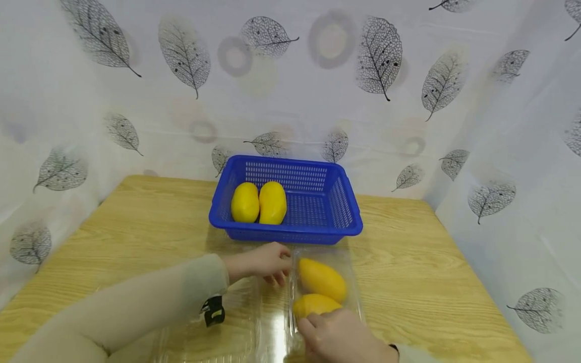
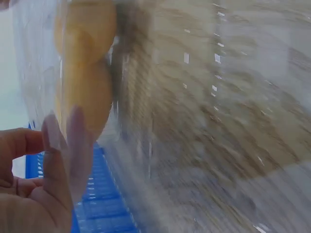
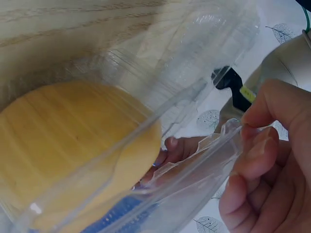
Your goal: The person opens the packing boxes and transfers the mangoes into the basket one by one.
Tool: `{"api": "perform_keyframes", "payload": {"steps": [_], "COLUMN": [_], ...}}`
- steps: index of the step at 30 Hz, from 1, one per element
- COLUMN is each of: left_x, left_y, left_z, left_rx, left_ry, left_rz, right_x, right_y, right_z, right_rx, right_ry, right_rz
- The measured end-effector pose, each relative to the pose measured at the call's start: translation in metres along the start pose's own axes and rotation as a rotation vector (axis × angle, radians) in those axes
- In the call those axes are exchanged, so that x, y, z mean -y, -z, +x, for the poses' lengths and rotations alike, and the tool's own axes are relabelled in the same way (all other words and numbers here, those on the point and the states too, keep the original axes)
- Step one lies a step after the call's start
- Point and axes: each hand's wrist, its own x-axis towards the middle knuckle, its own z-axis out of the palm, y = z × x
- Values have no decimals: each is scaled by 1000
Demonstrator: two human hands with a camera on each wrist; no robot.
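Observation:
Two yellow mangoes, a far one (image 1: pixel 322 280) and a near one (image 1: pixel 315 305), lie inside a clear plastic box (image 1: pixel 351 267) on the table, hazy behind its plastic. My right hand (image 1: pixel 340 335) is at the box's near end; in the right wrist view its thumb and finger pinch the plastic rim (image 3: pixel 226 138). At the far left side of the box is my left hand (image 1: pixel 265 261). Its thumb and forefinger (image 2: pixel 53 170) come together at the plastic edge in the left wrist view, with another fingertip blurred behind the plastic.
Beyond the box stands a blue basket (image 1: pixel 290 229) with two more mangoes (image 1: pixel 245 202) in its left half. A second clear plastic box (image 1: pixel 218 333) lies on the wooden table (image 1: pixel 408 282) under my left forearm. Leaf-patterned cloth (image 1: pixel 290 101) hangs round the back and sides.

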Motion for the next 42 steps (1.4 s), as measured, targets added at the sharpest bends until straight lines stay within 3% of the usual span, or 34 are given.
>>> {"api": "perform_keyframes", "payload": {"steps": [6,9,13,17,20,25,42], "left_x": [3,4,-3,-11,-14,-17,-15], "left_y": [5,6,8,7,5,0,-7], "left_z": [11,10,3,-2,-4,-5,-3], "left_rx": [6,1,2,14,25,20,13], "left_ry": [40,34,33,25,8,-20,-36], "left_rz": [-155,-217,-270,-308,-327,-340,-292], "right_x": [-1,-13,-46,-79,-93,-102,-106], "right_y": [1,8,20,22,17,5,-5], "right_z": [1,4,18,37,49,62,73], "right_rx": [122,119,144,274,366,492,606], "right_ry": [-15,-58,-259,-447,-514,-581,-644], "right_rz": [105,212,373,517,518,421,494]}}
